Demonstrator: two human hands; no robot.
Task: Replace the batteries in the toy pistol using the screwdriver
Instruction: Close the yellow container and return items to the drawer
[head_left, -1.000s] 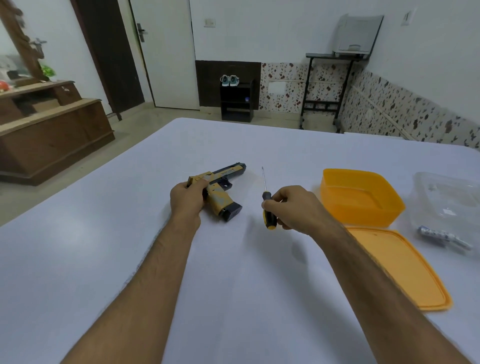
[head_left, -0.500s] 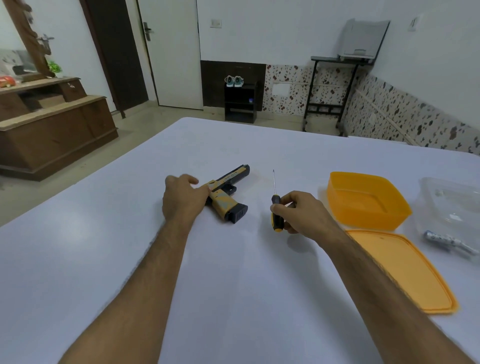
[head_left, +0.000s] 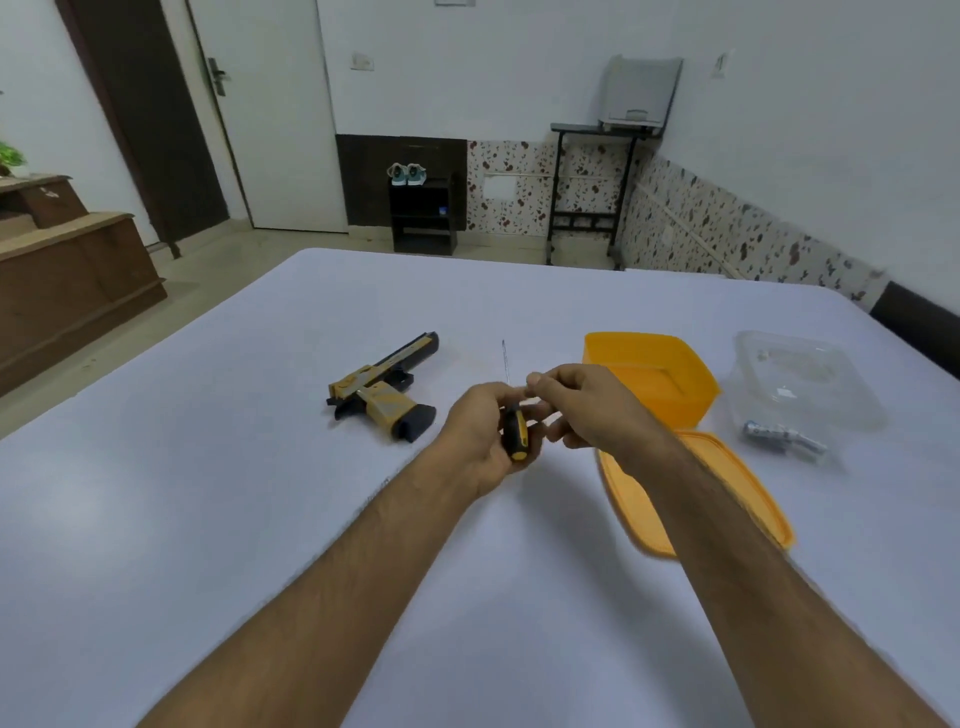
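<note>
Gripping the screwdriver (head_left: 514, 431) handle is the left hand (head_left: 480, 436), right hand (head_left: 587, 402) pinching near its shaft, both together. Toy pistol (head_left: 387, 387) lies untouched on the table (head_left: 208, 493), orange tub (head_left: 649, 376) right.

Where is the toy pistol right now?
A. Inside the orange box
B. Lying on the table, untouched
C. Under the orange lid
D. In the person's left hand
B: the toy pistol lies alone on the table, while both hands are at the screwdriver.

yellow-black pistol (head_left: 382, 387), orange tub (head_left: 696, 387)
</note>
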